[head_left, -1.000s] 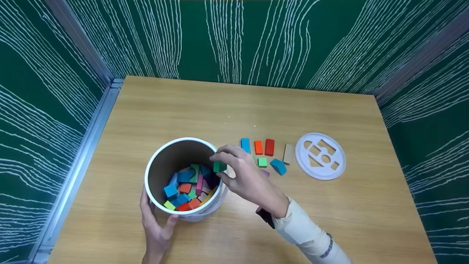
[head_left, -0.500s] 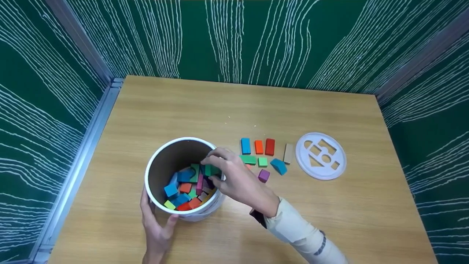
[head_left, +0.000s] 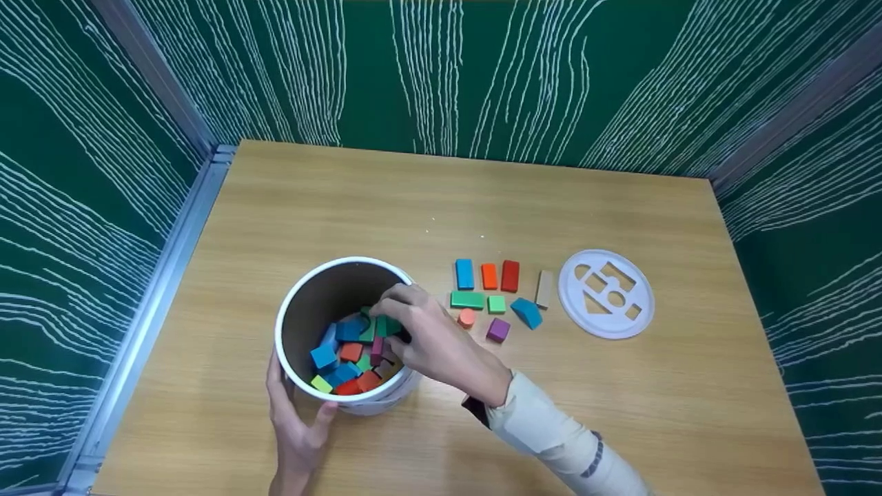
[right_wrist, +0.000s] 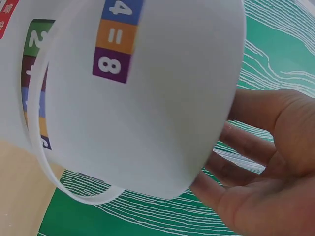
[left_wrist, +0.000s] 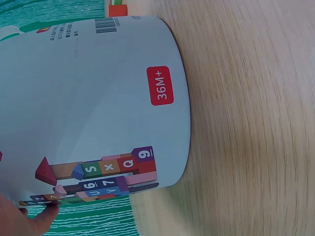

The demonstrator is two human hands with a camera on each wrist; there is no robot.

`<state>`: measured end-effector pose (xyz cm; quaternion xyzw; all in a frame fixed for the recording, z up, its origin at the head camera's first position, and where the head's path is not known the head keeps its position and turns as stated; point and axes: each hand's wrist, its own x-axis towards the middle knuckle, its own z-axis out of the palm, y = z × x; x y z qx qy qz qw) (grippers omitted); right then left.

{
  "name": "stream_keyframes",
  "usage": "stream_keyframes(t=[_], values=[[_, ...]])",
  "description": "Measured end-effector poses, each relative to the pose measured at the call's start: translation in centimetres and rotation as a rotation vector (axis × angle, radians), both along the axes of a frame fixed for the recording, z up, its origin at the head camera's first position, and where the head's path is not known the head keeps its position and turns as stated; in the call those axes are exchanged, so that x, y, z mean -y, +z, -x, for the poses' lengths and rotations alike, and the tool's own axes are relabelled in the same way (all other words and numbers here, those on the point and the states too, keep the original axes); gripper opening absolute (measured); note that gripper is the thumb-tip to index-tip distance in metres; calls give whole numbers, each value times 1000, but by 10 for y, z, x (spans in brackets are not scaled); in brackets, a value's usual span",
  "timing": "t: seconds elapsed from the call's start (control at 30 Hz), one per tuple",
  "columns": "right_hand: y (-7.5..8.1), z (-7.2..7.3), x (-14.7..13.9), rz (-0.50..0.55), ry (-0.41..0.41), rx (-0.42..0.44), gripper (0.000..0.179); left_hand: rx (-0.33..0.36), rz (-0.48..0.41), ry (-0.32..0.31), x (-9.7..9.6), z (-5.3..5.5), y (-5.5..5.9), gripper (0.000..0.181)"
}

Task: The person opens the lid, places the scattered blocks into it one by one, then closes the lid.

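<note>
A white bucket (head_left: 375, 407) of colourful wooden blocks stands on the table. My left hand (head_left: 296, 430) holds it from the left, fingers along the outer wall and thumb at the near rim. In the left wrist view, part of that hand touches the printed wall. My right hand (head_left: 441, 341) reaches over the right rim and pinches a green block (head_left: 390, 325) inside, above the other blocks. The right wrist view shows the fingers (right_wrist: 236, 169) of my right hand passing behind the rim, their tips hidden.
Right of the bucket lie several loose blocks, among them a blue block (head_left: 464, 274), a red block (head_left: 510, 275), a long green block (head_left: 467, 300), an orange cylinder (head_left: 466, 317) and a purple cube (head_left: 498, 330). A white lid (head_left: 599, 324) with shaped holes lies beyond them.
My right hand has moved left and down into the bucket with the green block. More of the loose blocks on the table now show. My left hand stays on the bucket.
</note>
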<state>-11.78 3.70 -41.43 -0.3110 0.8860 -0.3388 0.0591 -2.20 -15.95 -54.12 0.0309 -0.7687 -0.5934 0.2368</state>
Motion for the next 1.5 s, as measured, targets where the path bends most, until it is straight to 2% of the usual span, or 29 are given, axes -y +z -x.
stream_keyframes(t=[0.13,0.37,0.5,0.57,0.67,0.87,1.07,1.3,1.5], values=[[-2,1,3,-22,0,8,35,-5,18,10,-3,-1,7,90],[-3,2,6,-62,-8,25,37,4,19,15,-1,-1,2,91],[-4,2,8,-84,-17,24,38,-34,11,6,-5,-2,12,88],[-5,2,9,-85,-14,12,38,-58,8,2,-6,-2,13,86],[-8,3,9,-73,-3,-7,37,-73,-3,1,-5,-2,8,87],[-8,3,9,-58,4,-12,36,-28,-16,-8,-1,-1,-2,93],[-6,2,9,-41,6,-8,35,-21,-7,-5,0,-1,-1,93],[-3,1,7,-10,7,-11,33,-45,1,-3,-1,-1,-2,90],[2,-1,3,28,-7,-25,31,-19,-4,-8,0,-1,-2,91]])
